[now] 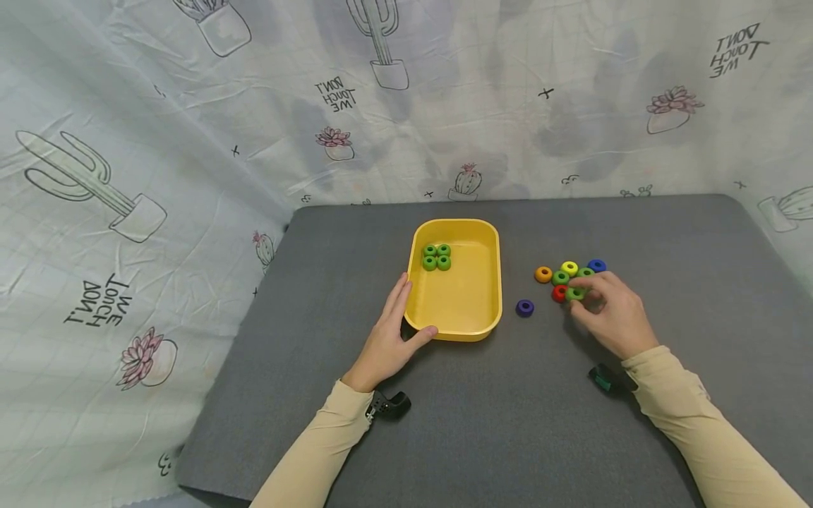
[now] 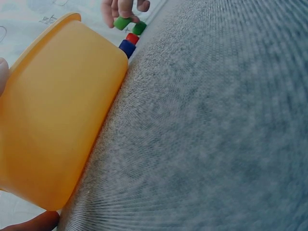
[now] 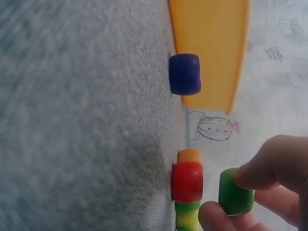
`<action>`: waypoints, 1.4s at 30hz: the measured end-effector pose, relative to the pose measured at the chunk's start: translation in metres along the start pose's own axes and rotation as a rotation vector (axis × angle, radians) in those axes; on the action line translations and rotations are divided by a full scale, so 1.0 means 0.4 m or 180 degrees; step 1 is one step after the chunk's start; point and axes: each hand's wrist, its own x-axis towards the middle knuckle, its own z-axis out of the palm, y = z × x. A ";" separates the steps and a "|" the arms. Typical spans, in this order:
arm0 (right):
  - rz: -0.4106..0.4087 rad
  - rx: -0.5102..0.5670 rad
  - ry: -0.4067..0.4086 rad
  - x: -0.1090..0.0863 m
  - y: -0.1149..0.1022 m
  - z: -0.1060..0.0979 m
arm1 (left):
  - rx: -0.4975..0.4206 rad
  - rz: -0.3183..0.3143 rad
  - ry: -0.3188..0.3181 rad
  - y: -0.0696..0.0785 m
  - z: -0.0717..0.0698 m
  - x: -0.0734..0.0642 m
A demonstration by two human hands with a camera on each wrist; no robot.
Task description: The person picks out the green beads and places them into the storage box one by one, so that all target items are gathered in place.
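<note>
My right hand (image 1: 615, 314) pinches a green bead (image 3: 235, 193) between thumb and fingers, lifted off the table in the right wrist view. Close by lie a red bead (image 1: 559, 293), an orange bead (image 1: 543, 274), a yellow bead (image 1: 569, 268), a blue bead (image 1: 597, 265) and more green beads (image 1: 561, 278). My left hand (image 1: 381, 349) rests against the yellow tray (image 1: 454, 303), its straight fingers along the left side and its thumb at the near rim. Inside the tray, several green beads (image 1: 430, 263) form a small block at the far left.
A dark purple-blue bead (image 1: 524, 307) lies alone between the tray and the cluster. The grey table (image 1: 483, 423) ends at a cactus-print cloth (image 1: 432, 141) at the back and left.
</note>
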 end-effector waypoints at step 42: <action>-0.0253 0.0900 -0.0771 0.240 -0.278 0.099 | 0.0001 -0.0074 0.0019 0.016 0.002 0.004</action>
